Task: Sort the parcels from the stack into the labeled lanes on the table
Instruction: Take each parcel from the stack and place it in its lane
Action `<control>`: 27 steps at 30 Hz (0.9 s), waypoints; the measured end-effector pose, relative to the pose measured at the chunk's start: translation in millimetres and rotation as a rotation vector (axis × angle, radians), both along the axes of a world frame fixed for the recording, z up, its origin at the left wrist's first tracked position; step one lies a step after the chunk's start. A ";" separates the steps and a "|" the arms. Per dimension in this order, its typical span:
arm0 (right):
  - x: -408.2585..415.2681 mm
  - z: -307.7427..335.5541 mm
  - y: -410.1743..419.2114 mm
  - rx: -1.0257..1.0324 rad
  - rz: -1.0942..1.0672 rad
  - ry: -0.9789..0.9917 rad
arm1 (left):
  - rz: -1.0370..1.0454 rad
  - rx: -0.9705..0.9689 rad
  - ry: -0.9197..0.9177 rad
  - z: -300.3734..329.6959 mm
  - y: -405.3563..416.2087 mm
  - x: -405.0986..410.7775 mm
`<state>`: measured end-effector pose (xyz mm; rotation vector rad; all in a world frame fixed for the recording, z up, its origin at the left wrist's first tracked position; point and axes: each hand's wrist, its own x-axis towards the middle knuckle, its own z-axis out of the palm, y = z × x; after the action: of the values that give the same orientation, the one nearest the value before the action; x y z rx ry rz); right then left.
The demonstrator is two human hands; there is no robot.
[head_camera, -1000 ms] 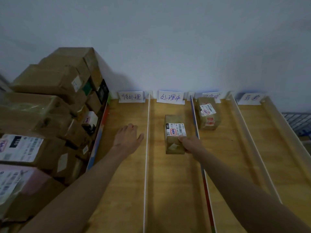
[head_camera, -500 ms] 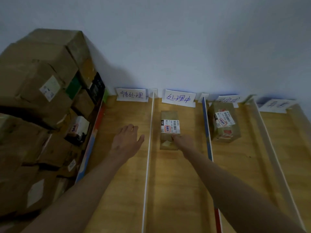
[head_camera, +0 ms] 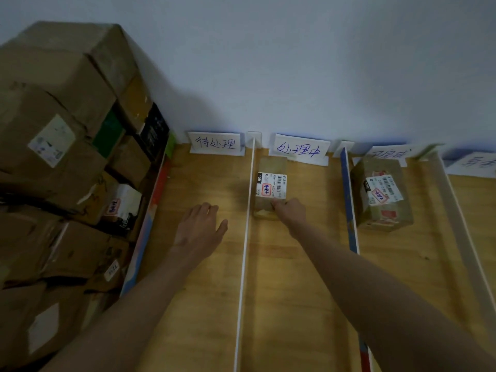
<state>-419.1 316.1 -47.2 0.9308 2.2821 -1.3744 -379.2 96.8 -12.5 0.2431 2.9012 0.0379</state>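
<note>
A person's right hand [head_camera: 291, 212] presses against the near end of a small brown parcel [head_camera: 270, 193] in the second lane of a wooden counter [head_camera: 300, 277], its grip curled at the box's near edge, though how far the fingers wrap the cardboard cannot be told from here. The parcel lies flat, a white shipping label [head_camera: 271, 184] with a barcode and a red stamp on its top, its left side close against the white divider [head_camera: 245, 237] and its far end just short of the handwritten lane sign [head_camera: 300, 151] standing at 12 o'clock from it. The left hand [head_camera: 200, 229] rests palm down on the wood of the first lane, at 9 o'clock from the parcel, fingers straight and relaxed, thumb spread, holding nothing. Another handwritten sign [head_camera: 216, 143] marks that lane at the wall. Across a blue-edged divider [head_camera: 349, 200], at 3 o'clock, a second taped parcel [head_camera: 381, 194] sits slightly askew in the third lane, below a partly hidden sign [head_camera: 390, 153]; a fourth sign [head_camera: 476, 163] is too blurred to read. At 9 o'clock beyond the first lane, a tall stack of cardboard boxes [head_camera: 61, 146] leans against the wall, several bearing labels.
</note>
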 end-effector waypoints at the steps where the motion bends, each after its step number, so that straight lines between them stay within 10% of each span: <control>1: -3.7 -1.5 -0.1 0.000 -0.009 -0.001 | -0.001 0.001 0.005 -0.6 -0.8 0.6; 12: -5.9 20.6 3.1 0.042 0.071 -0.008 | 0.014 -0.011 -0.009 6.4 -7.5 7.7; 27: 134.7 112.5 36.9 0.656 0.497 0.377 | 0.025 0.019 0.083 84.2 1.4 81.9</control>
<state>-284.4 353.0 65.2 0.1996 3.0520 -0.6256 -297.3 98.2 71.7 0.2159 2.9874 0.0607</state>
